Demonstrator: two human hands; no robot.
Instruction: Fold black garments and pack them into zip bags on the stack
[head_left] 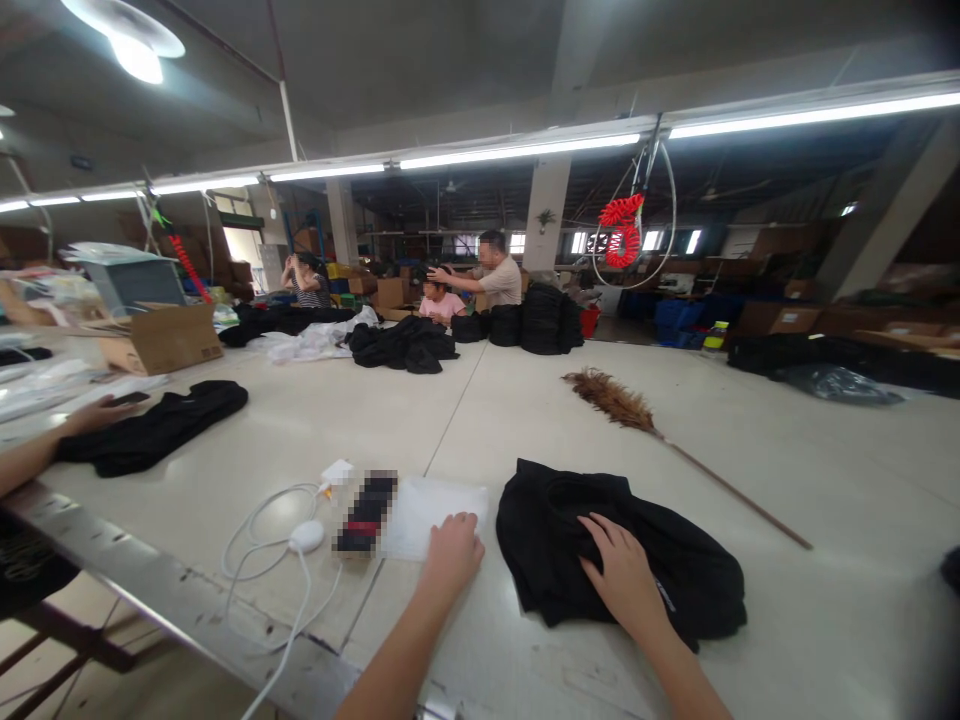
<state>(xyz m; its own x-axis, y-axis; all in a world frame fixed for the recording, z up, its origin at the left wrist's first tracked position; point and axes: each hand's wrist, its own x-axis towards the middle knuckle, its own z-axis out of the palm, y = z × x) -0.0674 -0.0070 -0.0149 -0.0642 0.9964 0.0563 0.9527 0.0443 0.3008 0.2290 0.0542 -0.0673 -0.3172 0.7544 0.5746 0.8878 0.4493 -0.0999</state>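
Note:
A flat, whitish translucent plastic bag [420, 515] lies on the table in front of me. At its right edge my left hand [457, 548] is closed, fingers bent and pressed on the bag; the thumb is mostly hidden. A black garment [532, 540] lies loosely folded to the right, its round neck opening toward the top. On the middle of this cloth rests my right hand [619, 568], open, fingers spread. A small pale print shows on the garment beside my right wrist.
Left of the bag lie a blurred-out phone-like object [366, 512] and a white cable [259, 545] with a round puck [306, 537]. A feather duster [611, 400] lies right. A neighbour's hand [105, 412] rests by another black garment [176, 425]. Cardboard box [169, 338] and black stacks [544, 320] stand behind.

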